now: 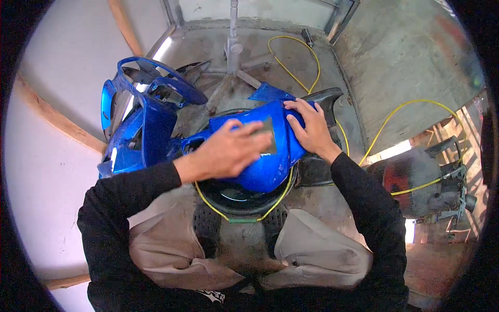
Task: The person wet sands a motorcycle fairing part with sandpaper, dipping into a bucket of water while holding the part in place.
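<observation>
A glossy blue plastic vehicle panel (267, 171) lies across a black basin (236, 200) between my feet. Above the panel's middle is my left hand (228, 151), blurred by motion, its fingers stretched toward a dull olive-grey patch (269, 136). Whether that patch is part of the panel or a loose piece under the fingertips, I cannot tell. My right hand (312, 127) rests on the panel's right side with fingers and thumb spread. The basin has a thin yellow handle with a green grip (243, 220), which hangs over its near side.
More blue body panels (156, 119) are piled at the left. A grey metal stand (233, 52) rises behind the basin. At the right, a yellow hose (410, 104) runs to a dark tank-like machine (416, 177). Black curved parts (328, 96) lie beyond my right hand.
</observation>
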Tool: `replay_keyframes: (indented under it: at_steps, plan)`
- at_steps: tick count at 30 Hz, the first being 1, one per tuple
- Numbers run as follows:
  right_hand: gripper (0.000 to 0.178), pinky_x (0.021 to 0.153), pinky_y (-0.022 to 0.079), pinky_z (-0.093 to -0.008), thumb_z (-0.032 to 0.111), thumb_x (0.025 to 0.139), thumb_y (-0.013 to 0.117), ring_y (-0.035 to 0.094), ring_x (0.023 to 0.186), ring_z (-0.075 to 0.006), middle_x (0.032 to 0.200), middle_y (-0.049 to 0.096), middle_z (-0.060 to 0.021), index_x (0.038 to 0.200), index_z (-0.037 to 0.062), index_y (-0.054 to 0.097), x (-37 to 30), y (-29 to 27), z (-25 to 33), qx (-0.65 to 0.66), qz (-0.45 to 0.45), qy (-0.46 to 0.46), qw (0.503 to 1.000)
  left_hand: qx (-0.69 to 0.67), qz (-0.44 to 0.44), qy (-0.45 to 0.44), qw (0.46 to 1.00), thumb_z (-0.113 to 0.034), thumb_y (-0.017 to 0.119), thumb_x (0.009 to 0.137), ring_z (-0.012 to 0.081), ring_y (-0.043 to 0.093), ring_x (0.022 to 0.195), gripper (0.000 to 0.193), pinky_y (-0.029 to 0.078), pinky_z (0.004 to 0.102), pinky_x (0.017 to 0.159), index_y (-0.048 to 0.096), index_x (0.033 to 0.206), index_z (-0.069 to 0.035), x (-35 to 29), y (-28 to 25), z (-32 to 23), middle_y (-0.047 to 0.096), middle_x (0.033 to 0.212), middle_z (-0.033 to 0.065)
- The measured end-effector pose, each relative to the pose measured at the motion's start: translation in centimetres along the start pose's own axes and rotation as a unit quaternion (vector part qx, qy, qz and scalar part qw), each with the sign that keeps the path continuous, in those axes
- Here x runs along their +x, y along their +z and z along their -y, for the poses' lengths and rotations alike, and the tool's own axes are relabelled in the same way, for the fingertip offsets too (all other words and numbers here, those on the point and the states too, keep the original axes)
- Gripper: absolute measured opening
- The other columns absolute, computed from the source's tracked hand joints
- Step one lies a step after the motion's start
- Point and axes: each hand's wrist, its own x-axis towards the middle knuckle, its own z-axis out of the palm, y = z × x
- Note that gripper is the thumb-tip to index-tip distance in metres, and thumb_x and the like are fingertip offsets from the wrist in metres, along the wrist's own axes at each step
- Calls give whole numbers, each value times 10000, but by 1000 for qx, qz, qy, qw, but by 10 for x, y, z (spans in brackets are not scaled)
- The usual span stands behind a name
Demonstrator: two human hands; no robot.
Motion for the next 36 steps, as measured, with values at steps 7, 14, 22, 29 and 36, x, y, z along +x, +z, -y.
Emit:
replay_keyframes:
  at_steps: [7,14,22,29,36]
  plan:
    - [357,1244,280,-693,295,1064,624,546,1476,-378,1429,713,-82,1384,140,657,-3,1,2,1,-5,-1,1000,-21,58,147,987,-288,676,1041,262,496,1542,479,405,560,1111,631,1505,-178,-1,1,-4,573,1640,5]
    - [360,1246,277,-690,292,1058,627,552,1470,-372,1449,703,-86,1384,141,658,-1,0,0,-1,-3,-5,1000,-42,43,156,986,-310,732,1019,267,548,1487,449,407,542,1098,681,1446,-179,-2,4,2,647,1554,3]
    - [356,1255,273,-675,296,1055,630,550,1475,-368,1451,700,-91,1379,150,663,0,1,0,1,-1,3,1000,37,-23,-21,999,-306,705,1042,276,536,1501,478,400,563,1125,641,1501,-191,-3,5,6,621,1597,-1]
    - [361,1254,274,-677,304,1059,629,555,1472,-371,1436,709,-97,1386,155,664,-1,1,2,-2,-12,2,1000,-55,45,239,968,-322,683,1050,253,509,1539,408,439,567,1104,658,1438,-197,3,5,-4,611,1600,1]
    - [355,1248,277,-684,303,1075,607,553,1472,-375,1435,711,-92,1392,152,662,1,2,-2,1,5,8,1000,22,0,0,1000,-294,669,1054,295,529,1509,444,418,549,1124,645,1483,-183,7,0,0,612,1599,49]
